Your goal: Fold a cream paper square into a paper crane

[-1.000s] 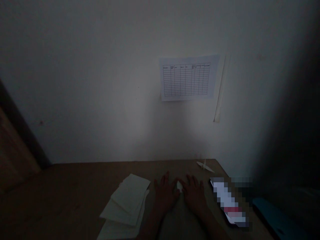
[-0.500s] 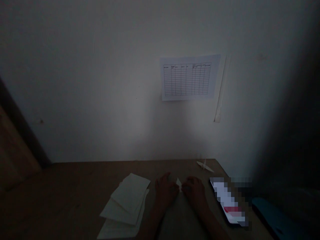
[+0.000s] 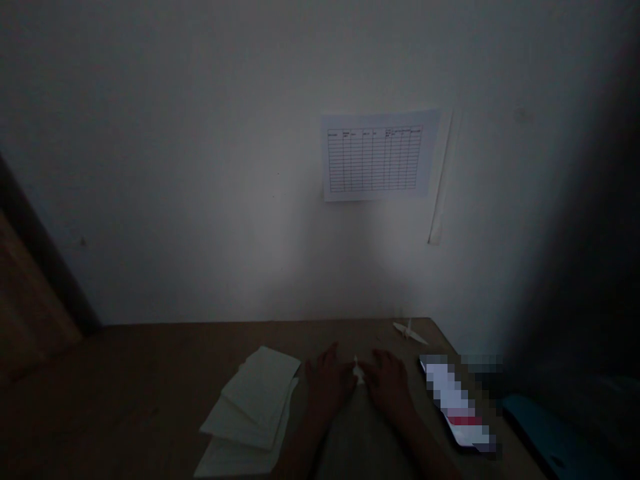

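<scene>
A small piece of folded white paper (image 3: 359, 375) lies on the table between my two hands, with much of it covered by fingers. My left hand (image 3: 331, 379) presses its thumb and fingertips on the paper's left side. From the right, my right hand (image 3: 387, 379) pinches the opposite side, its other fingers loosely curled. A narrow tip of the paper points away from me between the thumbs. Beyond my right hand sits a small folded paper figure (image 3: 410, 332) with long pointed ends, looking like an origami crane. The light is dim, so the fold details are unclear.
A loose stack of white paper sheets (image 3: 255, 407) lies left of my hands on the brown table (image 3: 125, 400). To the right is a phone (image 3: 457, 403) with a lit, blurred screen. A teal object (image 3: 550, 433) stands beyond the table's right edge. A printed chart (image 3: 375, 157) hangs on the wall.
My fingers have shifted slightly on the folded paper, and the right thumb reaches further over it. The paper's visible tip looks narrower. The stack, phone and paper figure stay put.
</scene>
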A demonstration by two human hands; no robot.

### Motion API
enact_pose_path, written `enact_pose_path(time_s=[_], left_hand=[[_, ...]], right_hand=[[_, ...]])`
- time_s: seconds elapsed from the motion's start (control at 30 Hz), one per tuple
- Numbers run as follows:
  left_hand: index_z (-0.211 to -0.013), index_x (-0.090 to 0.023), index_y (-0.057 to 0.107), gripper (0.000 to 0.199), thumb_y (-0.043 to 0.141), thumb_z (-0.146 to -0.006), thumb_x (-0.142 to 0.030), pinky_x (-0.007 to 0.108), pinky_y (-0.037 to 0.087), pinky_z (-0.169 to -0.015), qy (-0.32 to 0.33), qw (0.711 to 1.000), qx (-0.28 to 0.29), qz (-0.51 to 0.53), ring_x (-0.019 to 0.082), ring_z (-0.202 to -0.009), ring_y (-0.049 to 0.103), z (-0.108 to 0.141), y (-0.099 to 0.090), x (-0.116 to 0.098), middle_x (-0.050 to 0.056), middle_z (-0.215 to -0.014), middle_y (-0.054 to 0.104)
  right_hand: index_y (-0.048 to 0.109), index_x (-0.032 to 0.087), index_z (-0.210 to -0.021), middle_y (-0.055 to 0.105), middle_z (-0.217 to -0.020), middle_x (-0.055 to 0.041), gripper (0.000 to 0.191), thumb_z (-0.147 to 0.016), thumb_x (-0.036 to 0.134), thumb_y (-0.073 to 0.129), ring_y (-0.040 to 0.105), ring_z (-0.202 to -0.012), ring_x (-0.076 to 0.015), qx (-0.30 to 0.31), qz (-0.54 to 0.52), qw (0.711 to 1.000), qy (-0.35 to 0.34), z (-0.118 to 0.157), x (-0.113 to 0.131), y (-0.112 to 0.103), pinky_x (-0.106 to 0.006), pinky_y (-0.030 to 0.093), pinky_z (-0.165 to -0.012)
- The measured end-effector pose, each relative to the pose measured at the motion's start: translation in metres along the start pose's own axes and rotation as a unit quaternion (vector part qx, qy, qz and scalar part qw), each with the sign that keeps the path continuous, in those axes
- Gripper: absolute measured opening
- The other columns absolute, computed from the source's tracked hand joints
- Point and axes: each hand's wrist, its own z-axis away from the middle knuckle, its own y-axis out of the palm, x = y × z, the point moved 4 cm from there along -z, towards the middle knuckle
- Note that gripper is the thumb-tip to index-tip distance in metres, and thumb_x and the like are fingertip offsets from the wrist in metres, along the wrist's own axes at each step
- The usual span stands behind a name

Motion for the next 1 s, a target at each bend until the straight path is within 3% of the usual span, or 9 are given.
enact_pose_path(time_s=[0.1,0.27,0.4,0.77,1.0], left_hand=[[-0.131,-0.050,0.065,0.042,0.063,-0.089,-0.048,0.074,0.015,-0.116,-0.001,1.000,0.012,-0.012,0.038,-0.146,0.038,-0.0015,0.0048,0.0008,0.004,-0.165,0.036],[-0.145,-0.046,0.053,0.050,0.053,-0.095,-0.050,0.072,0.012,-0.117,0.014,0.999,0.017,-0.031,0.037,-0.149,0.035,-0.0013,0.0109,0.0020,0.009,-0.166,0.034],[-0.148,-0.044,0.050,0.053,0.052,-0.095,-0.049,0.068,0.012,-0.120,0.010,0.999,0.028,-0.035,0.036,-0.150,0.033,0.0001,0.0094,0.0021,0.009,-0.166,0.033],[-0.132,-0.039,0.066,0.042,0.055,-0.093,-0.043,0.070,0.013,-0.119,0.010,0.999,0.034,0.004,0.035,-0.149,0.034,-0.0005,0.0057,0.0010,0.007,-0.163,0.038],[-0.144,-0.037,0.056,0.052,0.053,-0.092,-0.043,0.069,0.013,-0.120,0.001,0.999,0.034,-0.009,0.034,-0.151,0.031,-0.0007,0.0114,0.0036,0.007,-0.165,0.036]], right_hand=[[0.054,0.051,-0.141,0.041,-0.161,-0.0027,0.049,-0.097,0.030,0.051,0.031,-0.149,-0.0336,0.013,0.023,1.000,0.003,0.0000,0.0028,0.0033,-0.061,0.017,-0.119],[0.047,0.046,-0.148,0.040,-0.162,-0.0051,0.053,-0.098,0.029,0.047,0.028,-0.151,-0.0333,0.007,0.041,0.999,0.000,0.0008,0.0043,0.0064,-0.063,0.014,-0.119],[0.053,0.044,-0.144,0.044,-0.159,-0.0043,0.050,-0.097,0.028,0.048,0.031,-0.149,-0.0311,-0.011,0.023,1.000,-0.004,0.0018,-0.0002,0.0048,-0.056,0.019,-0.120],[0.071,0.036,-0.126,0.053,-0.152,-0.0028,0.038,-0.095,0.025,0.052,0.038,-0.144,-0.0280,-0.030,-0.019,0.999,-0.025,0.0039,-0.0017,-0.0009,-0.044,0.026,-0.119],[0.072,0.034,-0.123,0.057,-0.147,-0.0050,0.033,-0.092,0.035,0.062,0.041,-0.141,-0.0305,-0.025,-0.024,0.999,-0.037,0.0022,-0.0023,0.0019,-0.044,0.029,-0.117]])
